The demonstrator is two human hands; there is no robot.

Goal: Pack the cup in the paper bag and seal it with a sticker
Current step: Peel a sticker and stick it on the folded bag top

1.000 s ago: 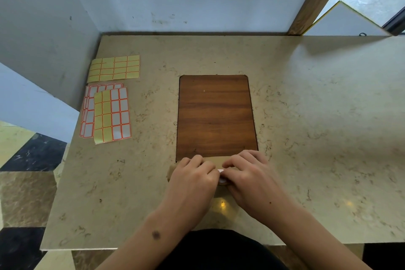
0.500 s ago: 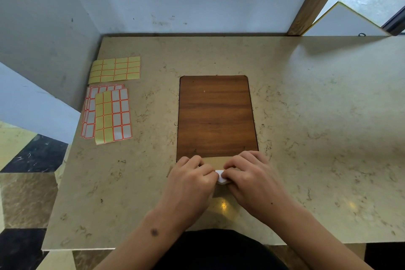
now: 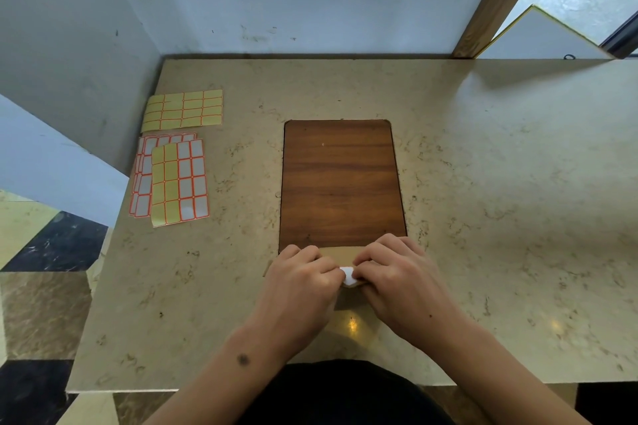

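A flat brown paper bag [image 3: 340, 254] lies at the table's near edge, mostly hidden under both hands. My left hand [image 3: 299, 290] and my right hand [image 3: 402, 281] rest on it side by side, fingers curled. Between their fingertips sits a small white sticker [image 3: 348, 276], pinched by both hands against the bag. The cup is not visible. Sticker sheets [image 3: 177, 179] with orange-edged white and yellow labels lie at the table's left, and a yellow sheet [image 3: 183, 110] lies behind them.
A dark wooden inset panel [image 3: 340, 183] fills the middle of the beige stone table [image 3: 500, 200]. A wall stands behind and to the left. The table's left edge drops to a tiled floor [image 3: 38, 304]. A wooden post [image 3: 497, 0] rises at the back right.
Both hands stayed on the bag at the near edge. The white sticker between the fingertips shows a little more than before.
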